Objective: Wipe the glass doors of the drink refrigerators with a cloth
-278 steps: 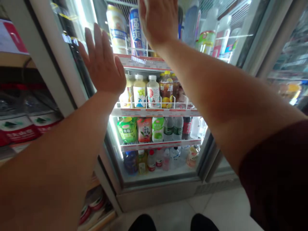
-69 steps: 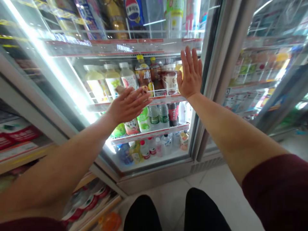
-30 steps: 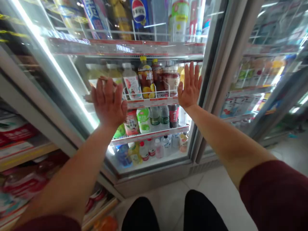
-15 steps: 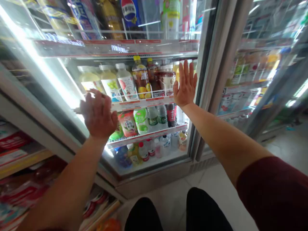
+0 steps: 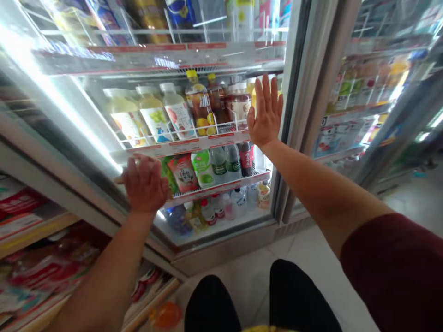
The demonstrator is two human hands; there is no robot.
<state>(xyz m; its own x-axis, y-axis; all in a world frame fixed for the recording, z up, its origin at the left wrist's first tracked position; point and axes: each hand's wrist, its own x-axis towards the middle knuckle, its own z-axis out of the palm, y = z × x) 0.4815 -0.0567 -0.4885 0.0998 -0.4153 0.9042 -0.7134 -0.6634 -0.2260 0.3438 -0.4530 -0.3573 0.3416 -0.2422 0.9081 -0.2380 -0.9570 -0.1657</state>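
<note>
I stand at a lit drinks fridge with a glass door (image 5: 104, 138). My left hand (image 5: 145, 184) presses low on the left of the glass, level with the green and red juice cartons (image 5: 183, 173); its fingers lie against the pane and hold nothing. My right hand (image 5: 266, 113) is flat and spread on the glass by the door's right frame (image 5: 297, 106), in front of a red-labelled jar (image 5: 238, 106). Behind the glass, tea and juice bottles (image 5: 176, 113) fill the middle shelf. Water bottles (image 5: 226, 161) stand below.
A second glass-door fridge (image 5: 363, 92) stands to the right. Shelves of red packaged goods (image 5: 31, 258) run along the left. Pale floor tiles (image 5: 249, 263) lie before the fridge, and my dark trouser legs (image 5: 294, 299) show at the bottom.
My left hand has slid down and left across the glass, from the middle shelf's level to the shelf below. My right hand stays flat near the door's right frame.
</note>
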